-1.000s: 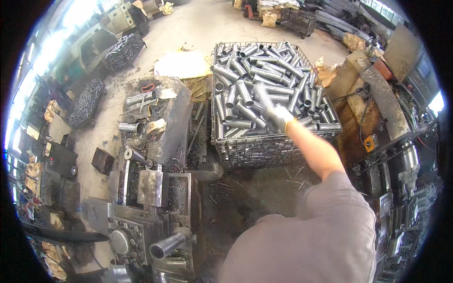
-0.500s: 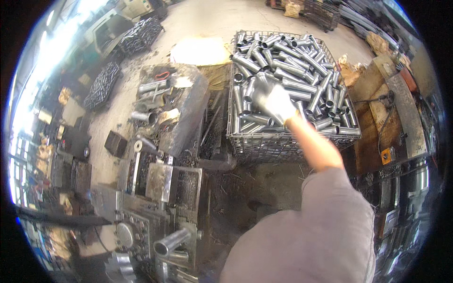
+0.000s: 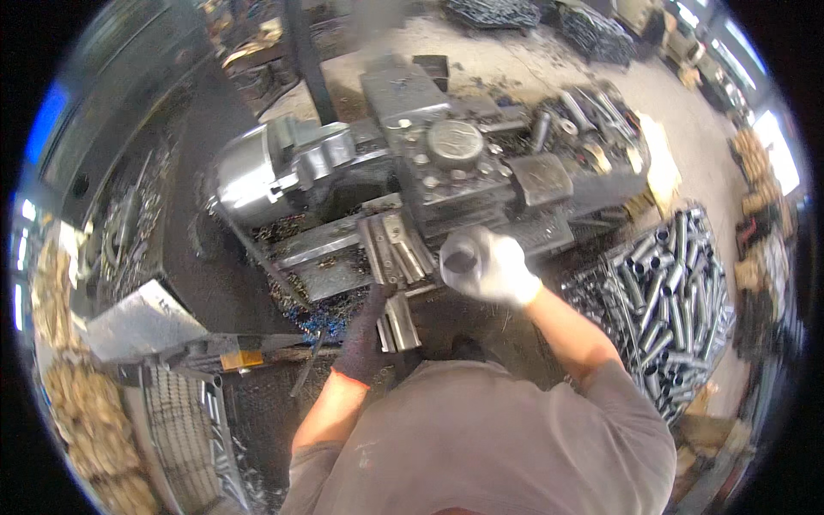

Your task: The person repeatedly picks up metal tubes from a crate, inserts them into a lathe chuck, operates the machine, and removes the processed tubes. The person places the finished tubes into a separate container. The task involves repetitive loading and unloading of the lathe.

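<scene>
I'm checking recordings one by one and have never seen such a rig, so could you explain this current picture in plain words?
There is no robot: a person works with two gloved hands. The wide fisheye camera sits on their head and looks down, so straight edges bend.

In front is a metalworking machine, apparently a lathe, with a shiny round chuck and a block with a round top. Shavings lie below the chuck.

The right hand, in a white glove, is at an open-ended metal tube; blur hides the grip. The left hand, in a dark glove, is beside shiny metal parts; whether it holds one is unclear. Off to the right is a heap of tubes.
</scene>
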`<state>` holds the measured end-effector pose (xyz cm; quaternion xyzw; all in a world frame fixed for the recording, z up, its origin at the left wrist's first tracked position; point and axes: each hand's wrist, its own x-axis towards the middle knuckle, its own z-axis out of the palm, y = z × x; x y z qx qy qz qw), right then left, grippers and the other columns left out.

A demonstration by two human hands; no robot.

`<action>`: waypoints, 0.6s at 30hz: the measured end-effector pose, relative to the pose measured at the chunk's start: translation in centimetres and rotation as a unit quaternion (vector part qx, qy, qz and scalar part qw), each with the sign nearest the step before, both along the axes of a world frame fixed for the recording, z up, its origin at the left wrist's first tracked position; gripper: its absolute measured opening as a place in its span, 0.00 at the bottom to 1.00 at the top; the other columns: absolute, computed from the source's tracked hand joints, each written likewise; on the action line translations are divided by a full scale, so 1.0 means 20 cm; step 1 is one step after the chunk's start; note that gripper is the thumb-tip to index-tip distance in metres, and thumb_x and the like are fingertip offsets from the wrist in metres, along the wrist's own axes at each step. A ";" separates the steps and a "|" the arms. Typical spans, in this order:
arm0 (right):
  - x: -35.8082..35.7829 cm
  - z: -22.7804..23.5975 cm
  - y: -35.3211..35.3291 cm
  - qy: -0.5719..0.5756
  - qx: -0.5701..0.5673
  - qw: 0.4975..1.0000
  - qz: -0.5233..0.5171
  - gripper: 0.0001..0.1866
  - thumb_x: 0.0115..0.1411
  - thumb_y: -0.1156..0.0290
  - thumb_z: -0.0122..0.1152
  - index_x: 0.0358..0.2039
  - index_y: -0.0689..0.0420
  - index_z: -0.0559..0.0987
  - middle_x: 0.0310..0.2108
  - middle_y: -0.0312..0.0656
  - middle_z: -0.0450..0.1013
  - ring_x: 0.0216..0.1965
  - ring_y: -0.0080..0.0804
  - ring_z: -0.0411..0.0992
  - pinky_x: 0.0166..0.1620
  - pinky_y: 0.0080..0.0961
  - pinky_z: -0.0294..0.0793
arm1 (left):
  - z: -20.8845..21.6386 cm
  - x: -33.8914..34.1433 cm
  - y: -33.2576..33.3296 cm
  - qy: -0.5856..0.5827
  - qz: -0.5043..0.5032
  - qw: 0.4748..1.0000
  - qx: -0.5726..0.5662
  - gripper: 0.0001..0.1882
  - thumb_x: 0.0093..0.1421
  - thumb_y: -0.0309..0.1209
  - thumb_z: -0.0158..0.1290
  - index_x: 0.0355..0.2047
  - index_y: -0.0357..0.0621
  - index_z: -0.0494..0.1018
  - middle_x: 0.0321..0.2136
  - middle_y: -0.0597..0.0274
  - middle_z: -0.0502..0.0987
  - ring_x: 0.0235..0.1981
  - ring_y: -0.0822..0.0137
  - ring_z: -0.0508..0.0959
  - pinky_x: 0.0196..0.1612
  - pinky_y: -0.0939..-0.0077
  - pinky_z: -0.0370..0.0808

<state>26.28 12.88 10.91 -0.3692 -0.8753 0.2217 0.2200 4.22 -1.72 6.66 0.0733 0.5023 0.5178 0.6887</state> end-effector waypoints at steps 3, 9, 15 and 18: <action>-0.13 -0.09 -0.16 0.012 0.065 0.975 0.214 0.27 0.59 0.68 0.66 0.61 0.44 0.80 0.56 0.46 0.79 0.48 0.53 0.82 0.52 0.41 0.83 | -0.01 -0.03 0.00 -0.285 0.039 0.948 0.136 0.31 0.69 0.57 0.59 0.60 0.46 0.74 0.43 0.54 0.83 0.43 0.60 0.85 0.49 0.60 0.85; -0.52 -0.44 -0.03 -0.230 -0.037 0.970 -0.069 0.23 0.63 0.59 0.63 0.51 0.64 0.78 0.37 0.60 0.82 0.41 0.58 0.83 0.43 0.50 0.83 | -0.19 -0.35 0.10 -0.004 0.183 0.966 0.182 0.29 0.68 0.54 0.61 0.57 0.45 0.75 0.37 0.56 0.84 0.34 0.57 0.86 0.40 0.59 0.87; -0.60 -0.25 0.21 0.146 -0.365 0.917 0.064 0.34 0.60 0.50 0.68 0.57 0.65 0.80 0.39 0.47 0.84 0.37 0.33 0.81 0.47 0.37 0.81 | -0.19 -0.55 0.18 -0.001 0.219 0.965 0.147 0.34 0.66 0.58 0.61 0.58 0.43 0.74 0.40 0.52 0.84 0.41 0.54 0.85 0.48 0.57 0.85; -0.74 -0.04 0.20 0.108 -0.366 0.919 0.097 0.43 0.55 0.48 0.73 0.62 0.66 0.75 0.46 0.52 0.82 0.47 0.39 0.80 0.55 0.36 0.79 | -0.01 -0.48 0.31 -0.053 0.280 0.936 0.207 0.39 0.68 0.62 0.56 0.64 0.41 0.71 0.61 0.48 0.74 0.61 0.52 0.74 0.66 0.52 0.71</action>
